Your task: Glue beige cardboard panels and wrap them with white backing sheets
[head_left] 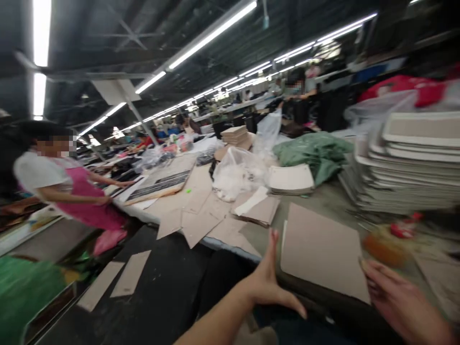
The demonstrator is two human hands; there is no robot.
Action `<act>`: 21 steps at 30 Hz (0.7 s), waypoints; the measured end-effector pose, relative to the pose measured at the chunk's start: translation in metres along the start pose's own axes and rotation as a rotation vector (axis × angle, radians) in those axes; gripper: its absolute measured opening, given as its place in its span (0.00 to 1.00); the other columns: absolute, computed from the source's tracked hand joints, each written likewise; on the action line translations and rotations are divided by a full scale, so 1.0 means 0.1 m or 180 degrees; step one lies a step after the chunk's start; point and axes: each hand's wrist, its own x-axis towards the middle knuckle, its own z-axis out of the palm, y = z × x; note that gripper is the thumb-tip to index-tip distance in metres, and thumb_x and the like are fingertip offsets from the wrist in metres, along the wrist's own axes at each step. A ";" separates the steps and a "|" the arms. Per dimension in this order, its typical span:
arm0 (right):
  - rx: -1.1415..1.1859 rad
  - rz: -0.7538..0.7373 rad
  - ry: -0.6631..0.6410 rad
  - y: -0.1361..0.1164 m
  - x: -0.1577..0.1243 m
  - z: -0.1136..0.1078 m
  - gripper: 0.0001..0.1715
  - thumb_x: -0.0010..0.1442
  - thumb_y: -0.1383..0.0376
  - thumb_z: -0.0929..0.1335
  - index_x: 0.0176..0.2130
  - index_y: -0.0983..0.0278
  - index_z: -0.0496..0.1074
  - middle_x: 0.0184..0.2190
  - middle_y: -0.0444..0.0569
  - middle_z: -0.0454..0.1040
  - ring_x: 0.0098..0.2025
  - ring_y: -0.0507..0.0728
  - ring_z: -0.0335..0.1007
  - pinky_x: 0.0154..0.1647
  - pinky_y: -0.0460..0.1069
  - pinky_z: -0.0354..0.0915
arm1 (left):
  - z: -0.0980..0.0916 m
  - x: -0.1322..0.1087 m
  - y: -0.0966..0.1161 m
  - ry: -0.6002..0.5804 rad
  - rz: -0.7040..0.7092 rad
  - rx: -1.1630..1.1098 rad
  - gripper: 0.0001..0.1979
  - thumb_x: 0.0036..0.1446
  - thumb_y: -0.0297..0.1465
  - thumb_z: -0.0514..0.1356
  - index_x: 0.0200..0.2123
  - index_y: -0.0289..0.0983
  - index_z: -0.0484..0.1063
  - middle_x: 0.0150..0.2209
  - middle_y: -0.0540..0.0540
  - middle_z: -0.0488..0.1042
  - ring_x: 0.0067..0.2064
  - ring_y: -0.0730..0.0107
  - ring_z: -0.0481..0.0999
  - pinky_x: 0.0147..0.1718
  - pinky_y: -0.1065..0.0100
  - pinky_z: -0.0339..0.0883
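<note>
A flat grey-beige cardboard panel with rounded corners lies at the table's near edge in front of me, and a pale edge shows beneath its left side. My right hand is closed at the panel's right edge, fingers curled and pinching there; it is partly blurred. Beside the panel's left edge, my left hand is open, thumb and fingers spread wide, with nothing in it. Just beyond, a small stack of cardboard pieces has a white strip across it.
A tall stack of pale-edged panels rises at right, near a blurred orange-yellow object. Clear plastic bags, green cloth and loose cardboard sheets cover the table. A person in a pink apron stands at left.
</note>
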 end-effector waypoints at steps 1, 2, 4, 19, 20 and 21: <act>0.0264 0.0116 0.0066 -0.01 0.01 -0.09 0.21 0.40 0.48 0.75 0.30 0.59 0.75 0.33 0.54 0.73 0.30 0.56 0.69 0.27 0.49 0.66 | -0.07 -0.02 -0.07 0.0232 0.0079 0.0004 0.69 0.26 0.52 0.70 0.65 0.37 0.36 0.65 0.37 0.45 0.65 0.49 0.45 0.62 0.52 0.38; 0.0485 0.0188 0.0115 -0.03 0.02 -0.16 0.21 0.37 0.50 0.76 0.30 0.58 0.76 0.32 0.52 0.74 0.30 0.56 0.69 0.28 0.48 0.66 | -0.15 -0.03 -0.12 0.0407 0.0040 0.0008 0.59 0.33 0.51 0.68 0.64 0.37 0.45 0.63 0.37 0.52 0.63 0.51 0.52 0.61 0.54 0.44; 0.0735 0.0204 0.0165 -0.05 0.04 -0.21 0.20 0.36 0.53 0.77 0.30 0.60 0.76 0.31 0.49 0.74 0.30 0.55 0.68 0.28 0.47 0.65 | -0.27 -0.01 -0.18 0.0815 -0.0162 0.0065 0.34 0.50 0.50 0.59 0.55 0.35 0.63 0.52 0.38 0.69 0.53 0.58 0.67 0.54 0.58 0.58; -0.0830 -0.0102 -0.0054 0.02 0.17 -0.19 0.23 0.50 0.48 0.67 0.33 0.65 0.75 0.26 0.45 0.72 0.27 0.53 0.64 0.27 0.46 0.58 | -0.24 0.57 -0.21 0.0820 -0.0636 0.0309 0.13 0.50 0.40 0.58 0.27 0.35 0.69 0.22 0.52 0.70 0.21 0.75 0.69 0.23 0.74 0.61; -0.1117 -0.0184 0.0024 0.01 0.20 -0.19 0.23 0.51 0.48 0.66 0.33 0.64 0.76 0.28 0.46 0.74 0.29 0.55 0.66 0.28 0.46 0.59 | -0.24 0.61 -0.21 0.0780 -0.0691 0.0311 0.13 0.50 0.40 0.58 0.26 0.35 0.69 0.22 0.51 0.70 0.20 0.75 0.69 0.23 0.74 0.61; -0.1406 -0.0252 0.0083 -0.01 0.23 -0.19 0.22 0.52 0.48 0.65 0.33 0.63 0.76 0.29 0.46 0.75 0.32 0.56 0.68 0.30 0.47 0.60 | -0.23 0.65 -0.22 0.0747 -0.0740 0.0312 0.13 0.50 0.40 0.58 0.25 0.35 0.68 0.22 0.51 0.71 0.20 0.75 0.70 0.22 0.74 0.60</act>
